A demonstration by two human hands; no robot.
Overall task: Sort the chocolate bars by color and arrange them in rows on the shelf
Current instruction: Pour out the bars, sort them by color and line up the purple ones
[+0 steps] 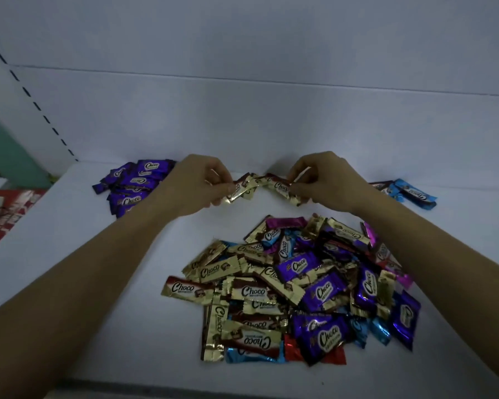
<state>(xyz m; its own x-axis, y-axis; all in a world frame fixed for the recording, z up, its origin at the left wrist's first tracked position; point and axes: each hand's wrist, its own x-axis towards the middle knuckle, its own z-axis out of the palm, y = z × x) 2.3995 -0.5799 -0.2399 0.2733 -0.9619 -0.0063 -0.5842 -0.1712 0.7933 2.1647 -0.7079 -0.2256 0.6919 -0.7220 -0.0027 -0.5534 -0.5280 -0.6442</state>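
Chocolate bars lie mostly unsorted in a mixed pile (pixel 294 289) at the near middle of the shelf (pixel 98 283). Gold, purple, blue, pink and red wrappers overlap, so the lower ones are hidden. The right forearm crosses the pile's right edge and covers some pink bars; a careless pull back could drag bars off the heap. Beyond it, the left hand (pixel 196 185) and right hand (pixel 326 180) each pinch the gold bars (pixel 277 186) near the back. Fingers cover the ends, so I cannot tell how many there are, and slick foil could slip and skew the row. Farthest, a purple group (pixel 133 182) sits back left and a blue group (pixel 409 192) back right, partly behind the right wrist. Dim light could confuse dark wrappers.
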